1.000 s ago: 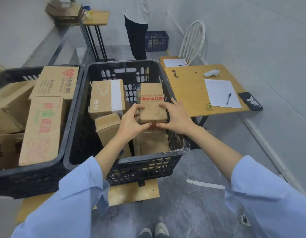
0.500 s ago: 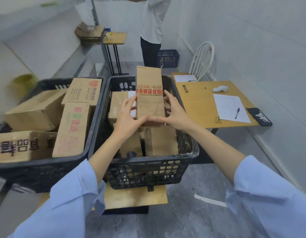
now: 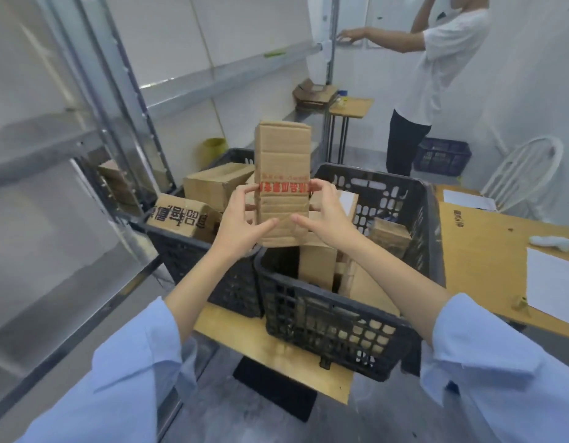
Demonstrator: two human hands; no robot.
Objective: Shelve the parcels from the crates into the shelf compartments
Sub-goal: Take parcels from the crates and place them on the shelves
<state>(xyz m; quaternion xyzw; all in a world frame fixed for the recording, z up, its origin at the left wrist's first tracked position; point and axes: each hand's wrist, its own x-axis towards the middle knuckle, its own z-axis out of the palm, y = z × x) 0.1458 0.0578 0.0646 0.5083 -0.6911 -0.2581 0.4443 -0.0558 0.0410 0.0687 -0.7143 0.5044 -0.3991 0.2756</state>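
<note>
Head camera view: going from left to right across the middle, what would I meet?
Metal shelf → left hand → cardboard parcel, held upright → right hand → wooden table.

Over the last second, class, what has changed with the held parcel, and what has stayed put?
The tall parcel has risen out of the right crate and shifted left, above its rim. The left hand and right hand keep gripping its sides as before. The other parcels stay in their crates.
</note>
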